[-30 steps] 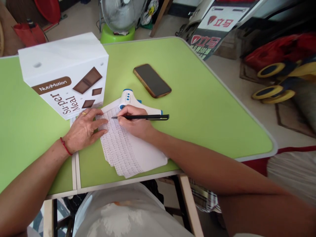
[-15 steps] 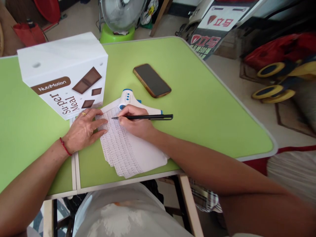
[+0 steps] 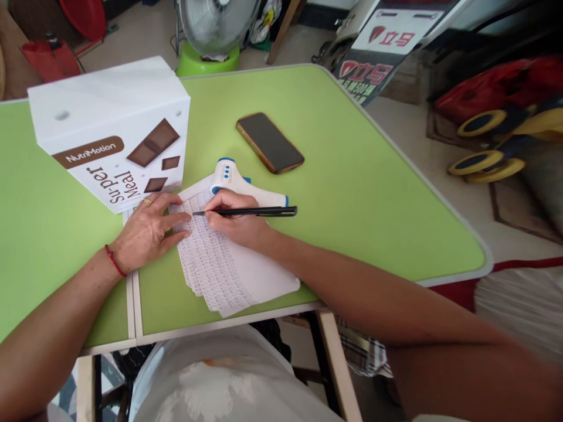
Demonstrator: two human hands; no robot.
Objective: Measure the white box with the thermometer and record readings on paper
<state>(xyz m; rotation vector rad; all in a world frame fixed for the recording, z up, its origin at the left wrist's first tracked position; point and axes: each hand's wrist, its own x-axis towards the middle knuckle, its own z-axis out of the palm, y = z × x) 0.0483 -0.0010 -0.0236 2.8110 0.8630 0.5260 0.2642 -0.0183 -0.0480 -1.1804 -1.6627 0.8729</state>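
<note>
Sheets of paper covered in rows of handwriting lie fanned on the green table. My right hand is closed around a black pen, whose tip touches the top sheet near its upper left part. My left hand rests with fingers spread, its fingertips on the left edge of the paper. Just above my right hand lies a white and blue handheld thermometer, partly over the sheets. Its lower side is hidden by my right hand.
A white NutriMotion box stands right behind my left hand. A phone lies face up farther back. Past the table's far edge, a fan stands on a green stool. A seam crosses the table beside my left wrist.
My right hand and the pen have shifted slightly left and down across the paper, bringing the pen tip closer to my left index finger. My left hand stays in place.
</note>
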